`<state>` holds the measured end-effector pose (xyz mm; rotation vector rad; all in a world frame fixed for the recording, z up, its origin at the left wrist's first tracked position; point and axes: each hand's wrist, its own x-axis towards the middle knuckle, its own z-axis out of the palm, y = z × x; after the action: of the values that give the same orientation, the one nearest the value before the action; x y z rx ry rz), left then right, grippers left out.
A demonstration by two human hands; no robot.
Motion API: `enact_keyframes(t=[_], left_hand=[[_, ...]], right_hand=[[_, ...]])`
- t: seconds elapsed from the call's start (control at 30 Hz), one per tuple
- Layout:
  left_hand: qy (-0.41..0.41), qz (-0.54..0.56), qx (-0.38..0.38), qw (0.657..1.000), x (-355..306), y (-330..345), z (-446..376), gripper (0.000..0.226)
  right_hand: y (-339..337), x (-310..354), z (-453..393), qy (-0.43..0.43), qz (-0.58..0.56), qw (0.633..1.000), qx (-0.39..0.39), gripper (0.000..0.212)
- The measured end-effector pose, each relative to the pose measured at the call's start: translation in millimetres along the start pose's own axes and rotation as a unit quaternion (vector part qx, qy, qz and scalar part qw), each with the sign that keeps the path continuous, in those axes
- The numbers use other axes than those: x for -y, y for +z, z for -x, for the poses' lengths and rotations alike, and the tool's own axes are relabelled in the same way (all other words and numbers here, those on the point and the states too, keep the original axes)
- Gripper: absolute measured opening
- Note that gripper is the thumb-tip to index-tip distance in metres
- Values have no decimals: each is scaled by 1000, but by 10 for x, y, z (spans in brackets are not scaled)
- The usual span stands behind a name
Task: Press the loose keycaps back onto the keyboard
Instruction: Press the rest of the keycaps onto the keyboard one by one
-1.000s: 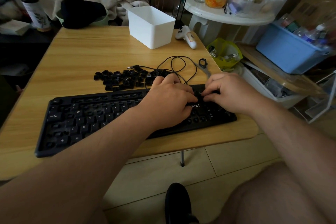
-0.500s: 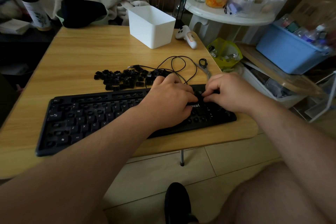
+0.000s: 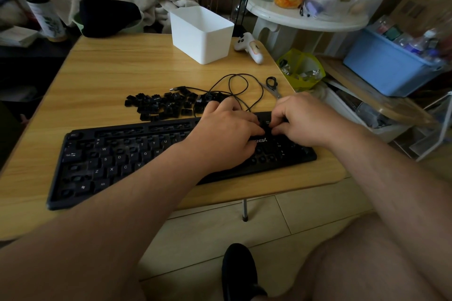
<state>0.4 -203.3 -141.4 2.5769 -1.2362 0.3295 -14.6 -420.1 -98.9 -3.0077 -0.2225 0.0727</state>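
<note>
Here, line by line:
Keyboard: a black full-size plastic keyboard [image 3: 117, 161] lies along the near edge of the light wood-grain table [image 3: 122, 76], its right end just short of the table's right edge; several sockets in its upper rows look bare.
Loose keycaps: a heap of small black plastic keycaps [image 3: 168, 105] sits on the table just behind the keyboard, left of the hands.
Left hand: the left hand [image 3: 225, 139] rests palm down on the keyboard's right part, fingers bent toward the block above the printed logo; whether it pinches a cap I cannot tell.
Right hand: the right hand [image 3: 305, 122] meets it from the right, fingertips curled down onto the same spot; what lies under them is hidden.
Cable: a thin black cable [image 3: 244, 85] loops behind the hands.
Behind: a white rectangular plastic bin [image 3: 203, 36] stands upright near the far edge, a white game controller [image 3: 249, 47] beside it, and a small metal tool with a black ring handle [image 3: 272, 85] near the right edge.
</note>
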Motion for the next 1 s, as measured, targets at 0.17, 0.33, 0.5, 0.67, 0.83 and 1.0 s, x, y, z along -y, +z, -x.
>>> enact_keyframes(t=[0.17, 0.33, 0.5, 0.67, 0.83, 1.0], left_hand=[[-1, 2, 6, 1000, -1, 0, -2, 36], [-4, 1, 10, 1000, -5, -12, 2, 40], [-7, 2, 26, 1000, -9, -44, -12, 37], [2, 0, 25, 1000, -3, -40, -6, 38], [9, -2, 17, 1000, 15, -16, -11, 37], [-29, 27, 3, 999, 193, -146, -62, 30]], right_hand=[[25, 61, -12, -9, 71, 997, 11, 18], [45, 2, 30, 10, 13, 1000, -11, 7], [-5, -54, 83, 78, -128, 985, -81, 5], [68, 17, 69, 100, -143, 984, -46, 10], [61, 33, 69, 122, -184, 974, -48, 13], [44, 76, 4, 114, -199, 972, -45, 12]])
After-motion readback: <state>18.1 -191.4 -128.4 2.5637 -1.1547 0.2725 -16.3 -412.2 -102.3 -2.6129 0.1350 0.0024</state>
